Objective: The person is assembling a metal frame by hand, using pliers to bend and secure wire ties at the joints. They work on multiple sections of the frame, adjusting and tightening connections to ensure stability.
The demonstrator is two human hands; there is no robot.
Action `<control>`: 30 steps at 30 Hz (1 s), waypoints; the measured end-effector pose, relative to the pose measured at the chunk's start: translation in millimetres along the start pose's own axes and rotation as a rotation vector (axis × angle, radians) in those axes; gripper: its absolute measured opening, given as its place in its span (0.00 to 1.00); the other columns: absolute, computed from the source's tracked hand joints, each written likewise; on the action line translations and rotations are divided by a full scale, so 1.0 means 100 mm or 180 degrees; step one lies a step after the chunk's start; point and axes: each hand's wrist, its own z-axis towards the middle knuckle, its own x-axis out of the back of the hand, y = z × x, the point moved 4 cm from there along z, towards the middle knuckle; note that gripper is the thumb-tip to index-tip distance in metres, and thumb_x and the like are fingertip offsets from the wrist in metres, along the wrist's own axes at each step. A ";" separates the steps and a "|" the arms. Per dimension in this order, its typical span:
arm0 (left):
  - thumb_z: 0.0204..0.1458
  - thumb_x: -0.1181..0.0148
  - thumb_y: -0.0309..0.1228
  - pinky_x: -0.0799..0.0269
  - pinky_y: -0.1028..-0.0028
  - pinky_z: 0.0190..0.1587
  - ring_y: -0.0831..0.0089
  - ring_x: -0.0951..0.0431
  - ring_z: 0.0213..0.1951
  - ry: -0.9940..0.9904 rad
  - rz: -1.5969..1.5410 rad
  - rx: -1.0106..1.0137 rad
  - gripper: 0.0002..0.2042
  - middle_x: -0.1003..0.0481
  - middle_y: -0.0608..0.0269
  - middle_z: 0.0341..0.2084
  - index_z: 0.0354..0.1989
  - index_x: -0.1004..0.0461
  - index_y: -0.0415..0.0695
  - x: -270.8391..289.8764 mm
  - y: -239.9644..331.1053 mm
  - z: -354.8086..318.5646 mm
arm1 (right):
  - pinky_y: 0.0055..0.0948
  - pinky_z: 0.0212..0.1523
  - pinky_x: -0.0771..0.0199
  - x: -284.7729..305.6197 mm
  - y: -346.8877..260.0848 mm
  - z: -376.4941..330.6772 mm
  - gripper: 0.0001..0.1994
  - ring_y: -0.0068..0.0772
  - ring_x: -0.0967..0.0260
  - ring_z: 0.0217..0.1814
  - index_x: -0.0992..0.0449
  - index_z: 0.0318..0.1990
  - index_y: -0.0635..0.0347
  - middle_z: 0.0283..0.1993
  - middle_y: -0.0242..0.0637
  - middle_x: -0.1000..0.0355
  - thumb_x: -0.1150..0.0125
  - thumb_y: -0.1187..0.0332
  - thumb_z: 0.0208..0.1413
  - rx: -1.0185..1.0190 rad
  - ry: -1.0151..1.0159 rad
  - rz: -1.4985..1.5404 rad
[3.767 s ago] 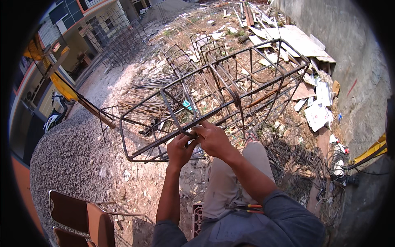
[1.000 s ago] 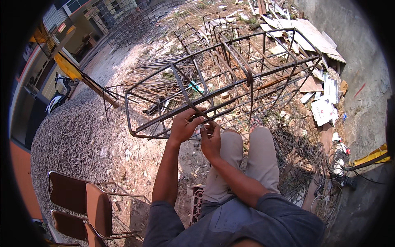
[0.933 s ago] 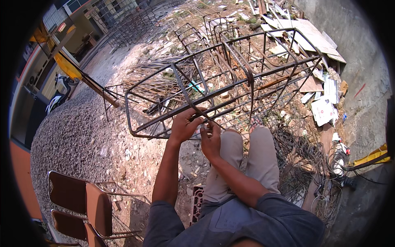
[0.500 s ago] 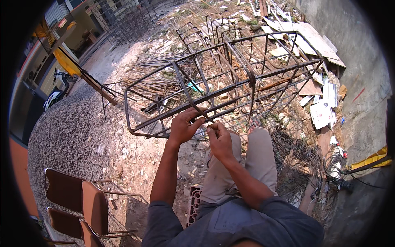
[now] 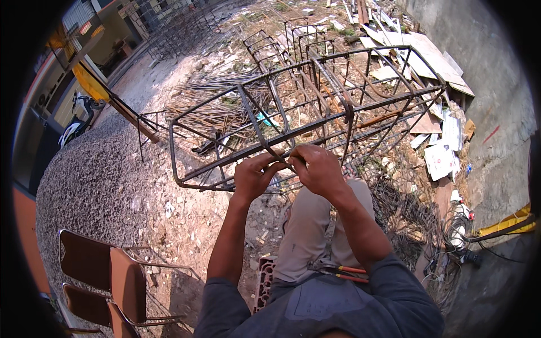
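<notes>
A long cage of steel reinforcing bars [image 5: 236, 151] spans the space in front of me, with bent stirrups around its long bars. At its near lower edge, both hands meet where a stirrup crosses a long bar. My left hand [image 5: 252, 176] has its thumb and fingers closed at the stirrup. Close against it, my right hand [image 5: 317, 170] bends over the same crossing, thumb and fingertips pinched together. Any thin wire between the fingertips is too small to make out. Pliers with orange handles [image 5: 350, 273] lie across my lap.
Loose bars [image 5: 217, 107] lie behind the cage. A gravel heap [image 5: 96, 186] rises at left, with brown chairs [image 5: 127, 276] nearer me. Tangled wire [image 5: 403, 217] is on the right, before scrap boards [image 5: 420, 53] and a concrete wall [image 5: 496, 112]. A perforated block [image 5: 265, 281] sits beside my leg.
My right hand has moved up and slightly right, turning over the bar. My right forearm has shifted right, and the pliers on my lap now show. My left hand stays near the same crossing.
</notes>
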 end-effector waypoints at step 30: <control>0.53 0.27 0.39 0.25 0.72 0.30 0.69 0.15 0.29 0.0318 -0.0046 0.0033 0.11 0.14 0.64 0.33 0.43 0.13 0.54 -0.04 -0.11 0.01 | 0.51 0.46 0.19 0.08 0.05 -2.84 0.17 0.52 0.19 0.46 0.22 0.48 0.63 0.42 0.49 0.19 0.40 0.61 0.55 -0.0524 -0.3606 -0.1015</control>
